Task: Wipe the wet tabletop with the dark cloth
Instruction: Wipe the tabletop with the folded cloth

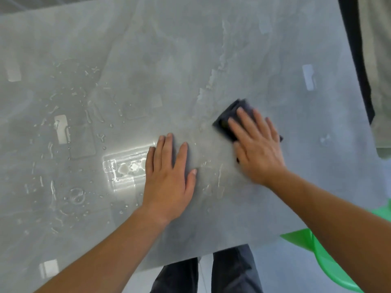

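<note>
The grey stone tabletop [169, 70] fills most of the view. Water drops and streaks [74, 187] lie across its left half and between my hands. A folded dark cloth [229, 118] lies flat on the table right of centre. My right hand [258, 146] presses down on it with fingers spread, covering its near part; the cloth's far corner sticks out beyond my fingertips and looks blurred. My left hand [169, 176] rests flat on the bare wet surface just left of it, fingers apart, holding nothing.
The table's near edge [211, 252] runs just in front of my legs. A green plastic object [317, 250] sits below the table at the lower right. A dark strip and pale fabric [359, 60] stand beyond the right edge.
</note>
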`<state>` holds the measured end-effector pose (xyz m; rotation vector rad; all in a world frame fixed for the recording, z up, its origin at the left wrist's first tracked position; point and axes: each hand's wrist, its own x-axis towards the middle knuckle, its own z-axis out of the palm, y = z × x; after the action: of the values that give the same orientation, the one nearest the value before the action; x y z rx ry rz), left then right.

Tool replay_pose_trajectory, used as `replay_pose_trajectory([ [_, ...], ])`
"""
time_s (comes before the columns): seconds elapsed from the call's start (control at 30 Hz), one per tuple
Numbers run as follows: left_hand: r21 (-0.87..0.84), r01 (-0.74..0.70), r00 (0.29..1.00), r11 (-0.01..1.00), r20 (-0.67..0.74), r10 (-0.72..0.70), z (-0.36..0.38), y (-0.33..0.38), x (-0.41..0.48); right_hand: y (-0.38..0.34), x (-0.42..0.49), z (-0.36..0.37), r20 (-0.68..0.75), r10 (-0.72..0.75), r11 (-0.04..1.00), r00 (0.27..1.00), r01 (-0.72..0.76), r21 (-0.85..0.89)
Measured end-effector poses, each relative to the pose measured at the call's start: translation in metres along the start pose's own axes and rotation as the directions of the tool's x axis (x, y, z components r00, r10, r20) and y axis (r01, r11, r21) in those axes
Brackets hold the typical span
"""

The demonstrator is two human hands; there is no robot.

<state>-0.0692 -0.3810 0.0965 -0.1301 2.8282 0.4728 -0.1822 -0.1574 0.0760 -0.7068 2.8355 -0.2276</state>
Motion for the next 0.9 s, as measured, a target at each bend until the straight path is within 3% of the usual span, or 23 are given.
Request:
replay_pose_trajectory([
  [0.07, 0.01, 0.001, 1.0, 1.0, 0.029, -0.001, 0.001, -0.002, -0.005, 0.0, 0.02, -0.004, -0.024, 0.215, 0.975, 0.976, -0.213, 0.06],
  [0.13, 0.016, 0.001, 0.999, 1.0, 0.043, -0.002, 0.001, -0.001, -0.004, -0.013, 0.02, -0.001, -0.04, 0.281, 0.957, 0.959, -0.276, 0.087],
  [0.3, 0.02, 0.033, 0.998, 0.999, 0.062, -0.034, 0.0, 0.004, -0.003, -0.041, -0.072, 0.018, 0.046, -0.099, 0.995, 0.994, 0.099, 0.0],
  [0.37, 0.034, 0.032, 0.998, 0.999, 0.062, -0.034, 0.001, 0.003, -0.003, -0.025, -0.083, 0.016, 0.078, -0.167, 0.986, 0.983, 0.166, 0.017],
  [0.43, 0.044, 0.031, 0.998, 0.999, 0.061, -0.033, 0.001, 0.003, -0.003, -0.009, -0.068, 0.011, 0.067, -0.118, 0.992, 0.991, 0.115, 0.045],
  [0.53, 0.015, 0.049, 0.998, 0.999, 0.029, -0.049, 0.002, 0.006, -0.003, 0.002, -0.036, 0.005, -0.006, 0.108, 0.99, 0.994, -0.107, 0.094],
  [0.6, -0.011, 0.061, 0.998, 0.998, -0.003, -0.061, 0.005, 0.009, -0.007, -0.006, -0.036, 0.009, -0.044, 0.167, 0.982, 0.985, -0.163, 0.095],
  [0.67, -0.036, 0.082, 0.996, 0.996, -0.026, -0.083, 0.01, 0.014, -0.018, -0.023, -0.06, 0.018, -0.053, 0.117, 0.99, 0.992, -0.113, 0.079],
  [0.83, -0.048, 0.151, 0.987, 0.987, -0.039, -0.153, 0.027, 0.029, -0.06, -0.03, -0.129, 0.029, 0.015, -0.223, 0.974, 0.975, 0.223, 0.032],
  [0.9, -0.053, 0.181, 0.982, 0.982, -0.044, -0.183, 0.032, 0.029, -0.074, -0.014, -0.12, 0.023, 0.02, -0.212, 0.977, 0.977, 0.211, 0.043],
])
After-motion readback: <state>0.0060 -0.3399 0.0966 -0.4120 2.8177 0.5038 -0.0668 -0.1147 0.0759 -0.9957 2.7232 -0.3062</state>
